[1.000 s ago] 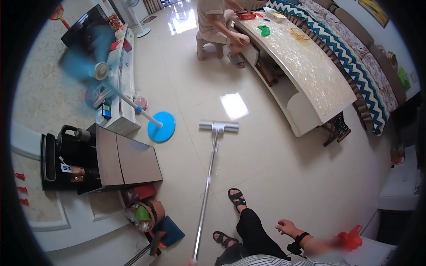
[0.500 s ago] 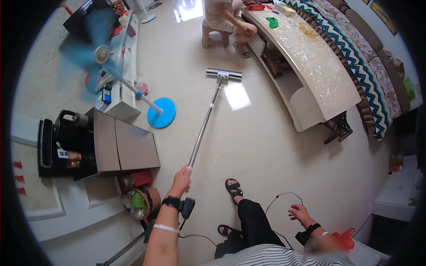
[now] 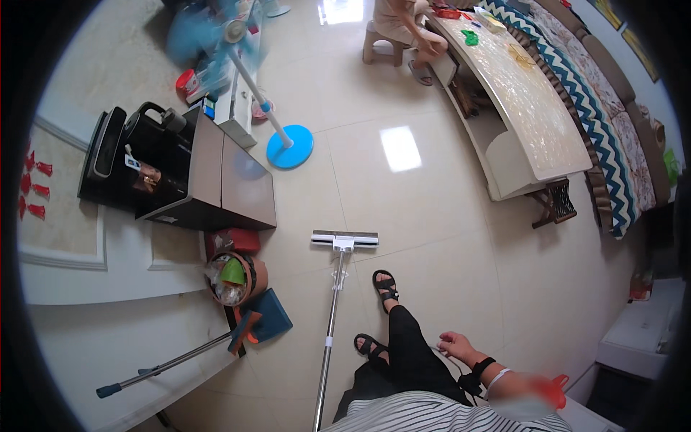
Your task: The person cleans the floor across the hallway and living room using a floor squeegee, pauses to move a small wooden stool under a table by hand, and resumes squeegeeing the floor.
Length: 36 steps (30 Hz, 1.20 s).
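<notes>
A flat sponge mop lies with its wide head (image 3: pixel 344 242) on the tiled floor, just ahead of my sandalled feet. Its silver pole (image 3: pixel 330 324) runs back toward me and leaves the picture at the lower edge. My left hand is out of view, so its hold on the pole is hidden. Beside my right thigh hangs my right hand (image 3: pixel 458 347), fingers loosely bent and apart, with nothing seen in them. A grey cable (image 3: pixel 455 366) passes close by that hand; contact between them cannot be told.
A blue-based fan (image 3: pixel 291 147) spins ahead left, near a brown cabinet (image 3: pixel 241 176). Below it stand a waste bin (image 3: pixel 253 279), a dustpan (image 3: pixel 271 317) and a broom (image 3: pixel 180 358). A long table (image 3: pixel 529 108) and sofa (image 3: pixel 612 93) line the right; another person (image 3: pixel 403 21) sits beyond.
The mop head has come back across the floor from near the seated person to my feet. My left hand has gone out of view. My right hand has shifted slightly left.
</notes>
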### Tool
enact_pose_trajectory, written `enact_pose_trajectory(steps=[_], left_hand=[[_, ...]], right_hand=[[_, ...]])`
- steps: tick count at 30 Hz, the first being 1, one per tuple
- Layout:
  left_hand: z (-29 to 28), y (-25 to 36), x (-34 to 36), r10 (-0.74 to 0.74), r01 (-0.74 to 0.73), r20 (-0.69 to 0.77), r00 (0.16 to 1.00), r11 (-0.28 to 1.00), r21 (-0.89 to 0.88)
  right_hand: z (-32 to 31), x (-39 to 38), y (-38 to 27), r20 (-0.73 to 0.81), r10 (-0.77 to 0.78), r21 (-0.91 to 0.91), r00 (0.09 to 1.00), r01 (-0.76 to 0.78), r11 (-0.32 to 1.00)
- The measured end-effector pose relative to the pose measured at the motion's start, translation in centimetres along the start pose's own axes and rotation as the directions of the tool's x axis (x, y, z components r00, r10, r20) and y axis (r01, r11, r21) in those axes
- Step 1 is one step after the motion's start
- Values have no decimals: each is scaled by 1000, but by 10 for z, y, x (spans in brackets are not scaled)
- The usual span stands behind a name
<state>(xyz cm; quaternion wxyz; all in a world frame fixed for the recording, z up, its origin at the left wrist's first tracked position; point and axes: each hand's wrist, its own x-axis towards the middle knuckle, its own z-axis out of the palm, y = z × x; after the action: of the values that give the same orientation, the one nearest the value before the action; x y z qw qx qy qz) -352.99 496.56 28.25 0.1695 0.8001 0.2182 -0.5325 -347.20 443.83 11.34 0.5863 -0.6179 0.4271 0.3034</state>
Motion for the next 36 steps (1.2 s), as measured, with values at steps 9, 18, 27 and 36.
enact_pose_trajectory(steps=[9,18,27,36], left_hand=[[-63,124,80,286,-284,48,957,891,353],[-164,488,234,472,-470,-109,875,771,-431],[-101,422,172,586,-574,-54,809,765,-291],[-63,162,-3,255,-255,10,967,962,99]], right_hand=[[-29,19,-28,3,83,-65,997,-83,994],[-92,24,-72,-176,-9,100,984,27,995],[-64,16,-37,-159,-42,119,986,61,991],[18,9,-73,-13,-550,-422,835,494,760]])
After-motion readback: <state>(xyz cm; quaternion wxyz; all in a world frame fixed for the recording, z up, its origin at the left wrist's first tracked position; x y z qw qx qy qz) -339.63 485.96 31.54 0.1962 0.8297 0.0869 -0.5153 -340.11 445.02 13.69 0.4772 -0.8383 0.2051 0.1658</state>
